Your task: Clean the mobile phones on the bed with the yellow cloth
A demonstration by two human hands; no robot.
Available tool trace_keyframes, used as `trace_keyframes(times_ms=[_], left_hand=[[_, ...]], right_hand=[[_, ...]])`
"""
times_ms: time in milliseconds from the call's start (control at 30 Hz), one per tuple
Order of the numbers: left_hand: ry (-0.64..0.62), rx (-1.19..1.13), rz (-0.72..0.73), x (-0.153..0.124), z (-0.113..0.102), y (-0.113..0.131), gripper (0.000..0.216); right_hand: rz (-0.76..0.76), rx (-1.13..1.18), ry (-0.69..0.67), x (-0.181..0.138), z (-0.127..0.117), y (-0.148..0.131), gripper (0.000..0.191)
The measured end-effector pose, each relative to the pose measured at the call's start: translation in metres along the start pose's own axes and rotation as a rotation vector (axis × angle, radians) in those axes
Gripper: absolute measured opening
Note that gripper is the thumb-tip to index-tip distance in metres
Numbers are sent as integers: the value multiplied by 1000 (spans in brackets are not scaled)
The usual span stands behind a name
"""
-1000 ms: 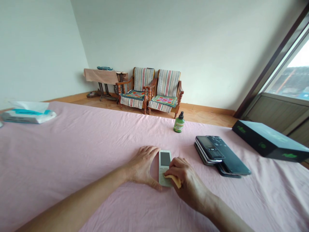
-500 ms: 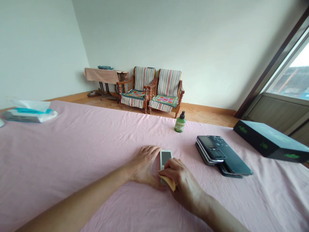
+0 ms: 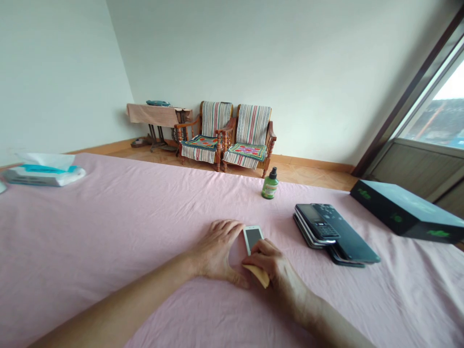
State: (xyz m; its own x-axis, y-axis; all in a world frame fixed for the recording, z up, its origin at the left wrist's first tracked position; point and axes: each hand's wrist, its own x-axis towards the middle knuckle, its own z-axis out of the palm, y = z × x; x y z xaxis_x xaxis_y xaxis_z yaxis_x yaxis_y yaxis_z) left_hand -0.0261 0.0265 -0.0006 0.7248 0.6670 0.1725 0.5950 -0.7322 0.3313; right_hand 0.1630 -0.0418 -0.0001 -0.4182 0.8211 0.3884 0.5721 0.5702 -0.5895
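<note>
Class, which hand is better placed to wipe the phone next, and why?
Probably the right hand: it pinches the cloth by the lower part of the phone. The left hand, spread along the phone's left side, shows no cloth.

pale wall (image 3: 311, 67) | tan floor (image 3: 304, 174) | two wooden armchairs (image 3: 250, 151) | daylit window (image 3: 438, 121), right

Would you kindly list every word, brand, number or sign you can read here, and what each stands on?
No text can be read with certainty.
Black box: green markings, too blurred.
Green bottle: label print too small.
Dark keypad phone: key markings too small.
White phone: nothing legible; lower part hidden by the right hand.
</note>
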Motion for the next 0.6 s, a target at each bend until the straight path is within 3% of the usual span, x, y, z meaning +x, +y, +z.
trace_keyframes(times_ms=[133, 267, 600], left_hand=[[-8, 29, -82, -1, 3, 12, 120], [-28, -4, -65, -1, 4, 22, 123], [72, -60, -24, 1, 7, 24, 100]], right_hand=[[35, 72, 88, -4, -4, 13, 17], [53, 66, 114, -10, -7, 21, 20], [-51, -103, 70, -3, -1, 8, 18]])
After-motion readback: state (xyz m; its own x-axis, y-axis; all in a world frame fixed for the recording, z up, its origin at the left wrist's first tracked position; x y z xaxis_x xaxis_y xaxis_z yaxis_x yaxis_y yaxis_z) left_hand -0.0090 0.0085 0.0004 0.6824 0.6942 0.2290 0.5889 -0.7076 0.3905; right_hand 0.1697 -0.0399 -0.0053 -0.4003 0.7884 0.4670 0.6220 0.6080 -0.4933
